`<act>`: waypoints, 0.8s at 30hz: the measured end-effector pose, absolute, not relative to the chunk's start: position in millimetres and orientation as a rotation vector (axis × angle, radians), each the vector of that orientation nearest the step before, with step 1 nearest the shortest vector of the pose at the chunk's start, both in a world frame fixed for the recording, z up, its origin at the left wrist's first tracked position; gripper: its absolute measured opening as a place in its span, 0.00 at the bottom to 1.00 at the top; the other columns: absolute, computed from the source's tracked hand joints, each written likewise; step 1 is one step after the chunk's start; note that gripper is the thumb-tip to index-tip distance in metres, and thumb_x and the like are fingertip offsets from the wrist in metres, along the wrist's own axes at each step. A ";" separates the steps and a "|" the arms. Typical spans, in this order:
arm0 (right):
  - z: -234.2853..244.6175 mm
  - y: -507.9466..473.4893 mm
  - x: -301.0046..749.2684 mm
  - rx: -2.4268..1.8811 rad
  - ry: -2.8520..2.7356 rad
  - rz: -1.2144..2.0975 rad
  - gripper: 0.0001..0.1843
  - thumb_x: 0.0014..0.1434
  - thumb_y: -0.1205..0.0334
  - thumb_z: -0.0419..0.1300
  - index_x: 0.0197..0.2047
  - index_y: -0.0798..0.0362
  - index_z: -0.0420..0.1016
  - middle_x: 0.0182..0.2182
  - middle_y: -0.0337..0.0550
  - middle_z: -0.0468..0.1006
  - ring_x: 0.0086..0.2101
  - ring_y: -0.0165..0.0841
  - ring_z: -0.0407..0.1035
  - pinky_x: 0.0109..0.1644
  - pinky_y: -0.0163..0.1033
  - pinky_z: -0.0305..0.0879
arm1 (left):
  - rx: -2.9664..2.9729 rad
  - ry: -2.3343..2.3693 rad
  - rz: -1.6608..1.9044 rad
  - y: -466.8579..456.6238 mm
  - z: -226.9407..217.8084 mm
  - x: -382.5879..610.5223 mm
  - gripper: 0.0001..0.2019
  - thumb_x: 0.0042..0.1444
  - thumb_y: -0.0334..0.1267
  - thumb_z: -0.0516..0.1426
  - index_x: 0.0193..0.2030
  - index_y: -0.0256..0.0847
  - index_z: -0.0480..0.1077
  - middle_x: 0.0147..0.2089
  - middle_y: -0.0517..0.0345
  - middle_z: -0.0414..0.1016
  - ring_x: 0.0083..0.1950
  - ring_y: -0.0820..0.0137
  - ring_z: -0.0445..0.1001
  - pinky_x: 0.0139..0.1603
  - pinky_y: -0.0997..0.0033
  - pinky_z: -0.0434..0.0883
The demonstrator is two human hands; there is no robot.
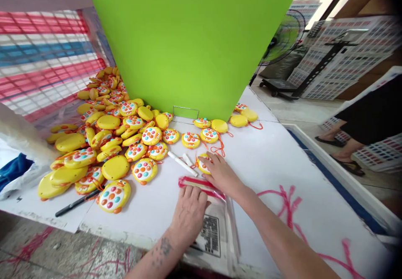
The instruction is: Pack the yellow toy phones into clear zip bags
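My left hand (191, 210) lies over a stack of clear plastic bags (228, 228) with a red band along the top and a black printed panel. Its fingers are bent down on the bags by the red band, the thumb out to the side; the fingertips are hidden. Just beyond the band, my right hand (221, 172) curls its fingers round a yellow duck-shaped toy (202, 164) with a white face, partly covered by the fingers. Two white marker-like sticks (182, 163) lie left of this toy. Similar duck toys (144, 171) with coloured buttons and orange cords lie close by.
A big heap of duck toys (108, 122) fills the table's left side. A tall green panel (188, 40) rises behind. A black pen (77, 202) lies front left, pink ties (289, 205) at right. Beyond stand a fan (285, 36), a platform scale (282, 85) and a person's legs (348, 140).
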State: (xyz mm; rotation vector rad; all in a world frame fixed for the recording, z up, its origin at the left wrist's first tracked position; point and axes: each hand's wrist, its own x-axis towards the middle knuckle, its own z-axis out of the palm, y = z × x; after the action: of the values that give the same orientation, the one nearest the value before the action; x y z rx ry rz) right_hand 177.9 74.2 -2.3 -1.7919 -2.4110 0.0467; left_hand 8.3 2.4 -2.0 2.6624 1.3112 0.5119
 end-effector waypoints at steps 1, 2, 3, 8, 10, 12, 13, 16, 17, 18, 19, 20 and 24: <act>0.7 63.8 178.6 -1.778 -2.405 0.065 0.31 0.55 0.65 0.58 0.62 0.51 0.60 0.61 0.57 0.60 0.59 0.48 0.56 0.60 0.53 0.56 | 2.663 1.276 0.537 2.6 -2.5 7.8 0.01 0.61 0.32 0.53 0.39 0.39 0.65 0.42 0.54 0.68 0.45 0.60 0.65 0.47 0.55 0.66; 3.9 54.0 180.5 -1.759 -2.392 0.118 0.31 0.54 0.68 0.57 0.62 0.52 0.60 0.61 0.56 0.61 0.58 0.47 0.57 0.59 0.52 0.57 | 2.662 1.253 0.558 2.8 -3.0 7.3 0.01 0.61 0.32 0.53 0.39 0.39 0.65 0.42 0.54 0.68 0.45 0.60 0.65 0.47 0.55 0.66; 7.0 44.9 183.6 -1.744 -2.358 0.200 0.32 0.52 0.71 0.55 0.61 0.51 0.60 0.60 0.55 0.62 0.57 0.45 0.60 0.58 0.50 0.59 | 2.658 1.244 0.573 2.9 -3.4 6.9 0.01 0.60 0.32 0.53 0.39 0.39 0.64 0.41 0.54 0.68 0.45 0.60 0.66 0.48 0.55 0.65; 16.1 3.3 207.2 -1.635 -1.906 0.626 0.30 0.49 0.74 0.51 0.57 0.48 0.63 0.52 0.45 0.71 0.52 0.37 0.66 0.57 0.46 0.62 | 2.643 1.326 0.569 3.4 -4.8 6.5 0.06 0.56 0.35 0.58 0.39 0.41 0.65 0.41 0.55 0.67 0.45 0.59 0.65 0.50 0.53 0.64; 17.9 -15.6 215.5 -1.566 -1.708 0.756 0.26 0.52 0.70 0.53 0.55 0.47 0.65 0.52 0.44 0.71 0.52 0.38 0.66 0.56 0.46 0.62 | 2.650 1.353 0.549 3.6 -5.4 7.0 0.05 0.56 0.36 0.59 0.37 0.41 0.65 0.40 0.55 0.67 0.45 0.59 0.64 0.49 0.53 0.64; 20.2 -35.4 221.6 -1.480 -1.538 0.917 0.24 0.53 0.65 0.57 0.54 0.46 0.66 0.51 0.45 0.72 0.49 0.39 0.68 0.51 0.44 0.66 | 2.668 1.350 0.530 3.8 -5.8 7.2 0.04 0.57 0.36 0.58 0.36 0.40 0.66 0.40 0.55 0.67 0.44 0.59 0.64 0.47 0.54 0.65; 21.8 -44.7 223.6 -1.425 -1.476 1.000 0.24 0.52 0.62 0.59 0.54 0.46 0.67 0.50 0.46 0.73 0.46 0.39 0.70 0.48 0.43 0.68 | 2.679 1.334 0.526 3.9 -6.0 7.1 0.03 0.58 0.35 0.57 0.36 0.40 0.66 0.40 0.55 0.67 0.44 0.59 0.64 0.47 0.55 0.65; 27.3 -65.4 225.9 -1.234 -1.427 1.174 0.23 0.49 0.55 0.64 0.49 0.47 0.72 0.46 0.47 0.76 0.43 0.42 0.72 0.44 0.44 0.69 | 2.695 1.242 0.546 3.7 -6.1 5.8 0.04 0.61 0.33 0.52 0.36 0.39 0.66 0.39 0.55 0.68 0.42 0.62 0.65 0.46 0.58 0.64; 29.1 -69.0 225.5 -1.188 -1.443 1.208 0.22 0.48 0.54 0.64 0.48 0.48 0.73 0.45 0.48 0.76 0.43 0.43 0.72 0.44 0.45 0.69 | 2.686 1.208 0.564 3.4 -5.9 5.2 0.05 0.62 0.33 0.50 0.36 0.39 0.66 0.38 0.55 0.68 0.41 0.63 0.65 0.46 0.58 0.64; 30.6 -70.6 224.6 -1.158 -1.464 1.235 0.22 0.47 0.52 0.65 0.47 0.48 0.74 0.44 0.48 0.77 0.43 0.44 0.72 0.45 0.46 0.69 | 2.674 1.180 0.583 2.9 -5.6 4.4 0.06 0.63 0.32 0.49 0.38 0.39 0.66 0.37 0.55 0.69 0.41 0.63 0.65 0.46 0.59 0.64; 31.5 -70.3 223.1 -1.145 -1.478 1.255 0.22 0.47 0.53 0.65 0.47 0.48 0.74 0.44 0.48 0.77 0.44 0.45 0.72 0.45 0.47 0.69 | 2.662 1.158 0.602 2.4 -5.2 3.7 0.06 0.63 0.32 0.48 0.40 0.39 0.66 0.37 0.55 0.69 0.41 0.64 0.65 0.46 0.59 0.63; 31.8 -68.3 221.2 -1.147 -1.477 1.270 0.23 0.48 0.54 0.66 0.48 0.48 0.74 0.46 0.49 0.76 0.45 0.44 0.71 0.46 0.47 0.69 | 2.656 1.136 0.611 1.7 -4.4 3.0 0.07 0.64 0.32 0.47 0.43 0.39 0.65 0.38 0.55 0.70 0.41 0.64 0.65 0.46 0.59 0.63; 25.6 -46.6 208.3 -1.224 -1.330 1.212 0.28 0.54 0.58 0.62 0.58 0.46 0.63 0.56 0.49 0.69 0.50 0.41 0.69 0.51 0.46 0.68 | 2.707 1.041 0.547 -1.2 0.9 1.3 0.07 0.63 0.33 0.49 0.42 0.39 0.66 0.40 0.54 0.71 0.43 0.62 0.65 0.47 0.58 0.62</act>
State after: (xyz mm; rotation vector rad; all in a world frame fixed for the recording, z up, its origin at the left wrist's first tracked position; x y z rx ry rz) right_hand 208.3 -46.6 25.6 -1.2236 -1.3304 1.2115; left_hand 1.3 -1.2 0.9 2.7072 1.0413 0.5468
